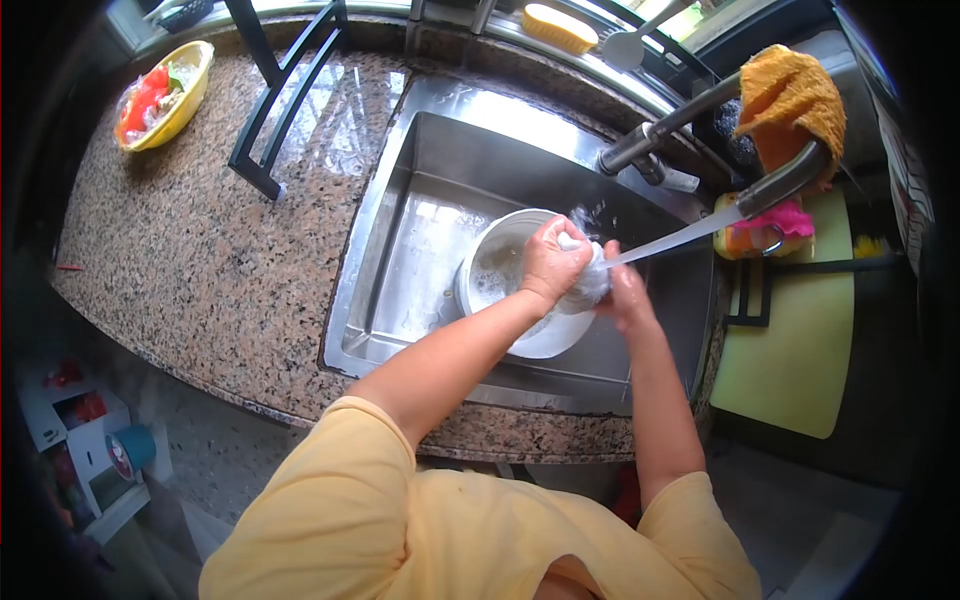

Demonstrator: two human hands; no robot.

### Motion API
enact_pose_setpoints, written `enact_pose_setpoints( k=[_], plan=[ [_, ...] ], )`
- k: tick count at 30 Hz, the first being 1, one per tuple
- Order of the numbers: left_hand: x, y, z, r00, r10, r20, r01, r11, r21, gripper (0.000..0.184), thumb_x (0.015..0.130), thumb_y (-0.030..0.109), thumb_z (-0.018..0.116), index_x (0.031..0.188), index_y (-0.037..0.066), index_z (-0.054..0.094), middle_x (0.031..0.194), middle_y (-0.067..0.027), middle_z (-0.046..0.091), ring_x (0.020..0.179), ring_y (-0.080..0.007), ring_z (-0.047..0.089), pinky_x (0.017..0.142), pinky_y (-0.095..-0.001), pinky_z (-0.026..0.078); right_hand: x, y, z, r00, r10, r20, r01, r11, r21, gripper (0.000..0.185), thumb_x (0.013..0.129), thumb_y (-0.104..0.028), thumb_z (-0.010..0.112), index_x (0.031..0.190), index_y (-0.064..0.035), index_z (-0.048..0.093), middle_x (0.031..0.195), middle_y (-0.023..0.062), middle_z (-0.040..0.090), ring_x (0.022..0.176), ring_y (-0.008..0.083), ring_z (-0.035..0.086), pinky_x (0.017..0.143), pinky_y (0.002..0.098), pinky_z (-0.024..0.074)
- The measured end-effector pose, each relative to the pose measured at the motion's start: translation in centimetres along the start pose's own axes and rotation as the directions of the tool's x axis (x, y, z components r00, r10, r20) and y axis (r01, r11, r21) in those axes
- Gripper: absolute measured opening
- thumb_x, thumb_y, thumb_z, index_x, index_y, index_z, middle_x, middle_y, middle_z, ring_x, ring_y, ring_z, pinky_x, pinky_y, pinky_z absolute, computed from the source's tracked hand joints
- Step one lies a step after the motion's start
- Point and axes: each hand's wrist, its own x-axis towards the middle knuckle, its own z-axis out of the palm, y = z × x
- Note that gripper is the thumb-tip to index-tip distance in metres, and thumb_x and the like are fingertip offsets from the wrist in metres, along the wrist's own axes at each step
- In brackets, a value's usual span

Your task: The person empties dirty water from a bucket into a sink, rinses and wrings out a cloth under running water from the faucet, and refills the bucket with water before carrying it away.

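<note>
Person's forearms bare, left arm (455,360) extended forward and inward, left hand (553,266) with fingers curled in a grip, right arm (666,405) extended forward, right hand (629,296) near left, fingers partly hidden

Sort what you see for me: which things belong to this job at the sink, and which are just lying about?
In the job:
left hand and right hand
white item they handle, its kind unclear
white tub
running water
tap
sink

Apparently just lying about:
yellow bowl
yellow brush
orange cloth, draped on the tap
green board
</note>
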Motion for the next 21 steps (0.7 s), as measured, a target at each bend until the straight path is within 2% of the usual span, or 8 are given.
enact_pose_setpoints(
  k=[2, 5, 6, 8, 13, 16, 19, 21],
  plan=[
    [-0.1, 0.2, 0.5, 0.971, -0.236, -0.024, 0.232, 0.966, -0.116, 0.014, 0.069, 0.011, 0.068, 0.073, 0.005, 0.056, 0.072, -0.0056, 0.061, 0.064, -0.0127, 0.054, 0.062, -0.0279, 0.046, 2.4, -1.6, -3.2, 0.958, -0.174, -0.23, 0.201, 0.974, 0.101, 0.05, 0.087, -0.055, 0.048, 0.108, -0.0096, 0.052, 0.094, 0.0076, 0.058, 0.075, 0.0186, 0.056, 0.057, 0.0362, 0.047],
    [-0.2, 0.9, 1.8, 0.959, -0.271, -0.087, 0.257, 0.955, -0.147, 0.015, 0.067, 0.012, 0.069, 0.073, 0.006, 0.056, 0.071, -0.0046, 0.06, 0.065, -0.0123, 0.054, 0.062, -0.0277, 0.045, 5.1, -4.9, -6.2, 0.673, -0.474, -0.567, 0.625, 0.775, 0.094, 0.052, 0.089, -0.046, 0.052, 0.124, -0.0072, 0.047, 0.109, 0.0074, 0.055, 0.097, 0.0166, 0.053, 0.079, 0.0328, 0.0446],
    [-0.1, 1.0, 2.2, 0.953, -0.279, -0.118, 0.279, 0.96, -0.022, 0.017, 0.066, 0.012, 0.071, 0.072, 0.006, 0.056, 0.07, -0.0044, 0.059, 0.066, -0.0124, 0.054, 0.062, -0.0282, 0.045, 5.1, -5.5, -6.4, 0.701, -0.504, -0.505, 0.657, 0.731, 0.183, 0.055, 0.09, -0.046, 0.05, 0.127, -0.0057, 0.045, 0.114, 0.0079, 0.053, 0.104, 0.017, 0.05, 0.084, 0.0331, 0.0422],
    [-0.2, 0.9, 2.6, 0.927, -0.362, -0.1, 0.349, 0.929, -0.126, 0.018, 0.065, 0.011, 0.071, 0.072, 0.006, 0.056, 0.071, -0.0051, 0.059, 0.066, -0.0131, 0.054, 0.062, -0.0277, 0.045, 5.0, -6.5, -6.6, 0.728, -0.572, -0.377, 0.685, 0.63, 0.365, 0.061, 0.091, -0.047, 0.047, 0.132, -0.0028, 0.04, 0.124, 0.0089, 0.051, 0.118, 0.0177, 0.044, 0.094, 0.0338, 0.0372],
    [-0.4, 2.0, 2.1, 0.769, -0.631, -0.102, 0.493, 0.687, -0.534, 0.017, 0.065, 0.004, 0.068, 0.078, 0.004, 0.057, 0.075, -0.007, 0.059, 0.07, -0.0166, 0.057, 0.066, -0.0296, 0.047, -0.8, -1.9, -1.4, 0.705, -0.685, -0.183, 0.709, 0.684, 0.17, 0.075, 0.089, -0.056, 0.044, 0.137, 0.0002, 0.032, 0.139, 0.0121, 0.038, 0.128, 0.0233, 0.036, 0.107, 0.0363, 0.0211],
    [-0.2, 1.8, 1.3, 0.696, -0.717, -0.045, 0.446, 0.48, -0.755, 0.015, 0.074, 0.002, 0.067, 0.082, 0.0, 0.054, 0.082, -0.0087, 0.059, 0.077, -0.0177, 0.058, 0.07, -0.0321, 0.049, -2.0, 2.7, 3.0, 0.768, -0.611, -0.192, 0.617, 0.625, 0.477, 0.084, 0.081, -0.064, 0.049, 0.138, -0.0044, 0.031, 0.137, 0.0112, 0.041, 0.125, 0.0245, 0.04, 0.107, 0.0395, 0.0262],
    [-0.7, 2.7, 0.3, 0.734, -0.679, 0.004, 0.462, 0.495, -0.736, 0.015, 0.075, 0.004, 0.067, 0.082, 0.001, 0.054, 0.084, -0.0086, 0.06, 0.078, -0.017, 0.059, 0.07, -0.0323, 0.049, -3.0, 3.5, 4.7, 0.872, -0.487, -0.042, 0.316, 0.496, 0.809, 0.089, 0.075, -0.068, 0.052, 0.139, -0.0098, 0.031, 0.138, 0.0111, 0.04, 0.125, 0.0258, 0.041, 0.105, 0.041, 0.0309],
    [-1.0, 3.6, -0.3, 0.819, -0.57, -0.066, 0.439, 0.697, -0.567, 0.015, 0.073, 0.003, 0.068, 0.081, 0.002, 0.055, 0.085, -0.0092, 0.059, 0.077, -0.0204, 0.059, 0.069, -0.0345, 0.048, -2.8, 3.0, 4.7, 0.866, -0.49, 0.098, 0.131, 0.411, 0.902, 0.089, 0.073, -0.069, 0.054, 0.139, -0.0135, 0.032, 0.137, 0.0102, 0.04, 0.124, 0.0264, 0.042, 0.103, 0.0414, 0.0351]
  ],
)
